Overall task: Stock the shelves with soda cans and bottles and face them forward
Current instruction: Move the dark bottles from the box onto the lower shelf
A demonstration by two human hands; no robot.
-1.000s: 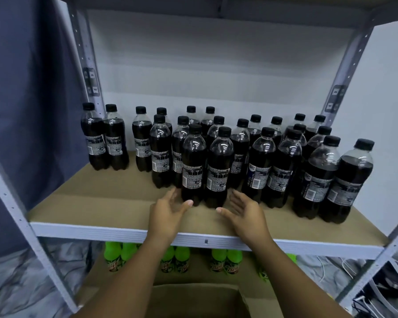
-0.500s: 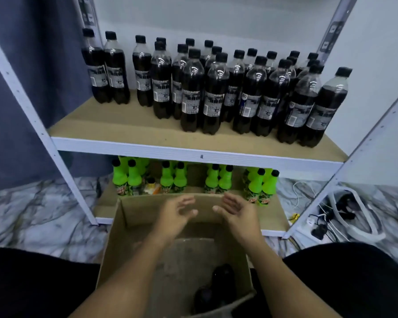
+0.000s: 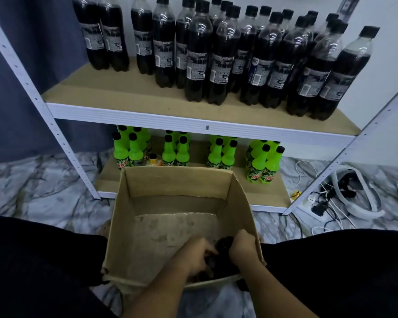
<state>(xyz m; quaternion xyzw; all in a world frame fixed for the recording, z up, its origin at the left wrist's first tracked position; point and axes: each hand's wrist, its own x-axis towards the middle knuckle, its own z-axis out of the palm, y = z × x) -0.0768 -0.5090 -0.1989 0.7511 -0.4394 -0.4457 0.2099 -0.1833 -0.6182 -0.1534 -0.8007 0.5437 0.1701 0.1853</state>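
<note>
left hand (image 3: 197,260): down in the near right corner of the cardboard box (image 3: 124,226), fingers curled round a dark bottle (image 3: 218,260) lying in there, as far as I can make out

right hand (image 3: 242,247): also in the box, just beside the left one, curled over the top of the same dark lump. I can't tell if that's one bottle or two, it's all black on black

box: open top, sitting on the floor between my knees, right in front of the rack. Rest of its bottom is bare cardboard

upper shelf (image 3: 147,111): packed with cola bottles (image 3: 218,60), black caps, all upright, bunched toward the middle and right, with a pair standing apart at the left end. Labels mostly face out

lower shelf (image 3: 262,191): green soda bottles (image 3: 261,164) in small clusters, upright, plus one little orange-ish bottle (image 3: 153,159) tucked between the first two clusters

floor (image 3: 44,191): marble-look sheet, and a tangle of cables with a power strip (image 3: 317,203) off to the right of the rack
</note>
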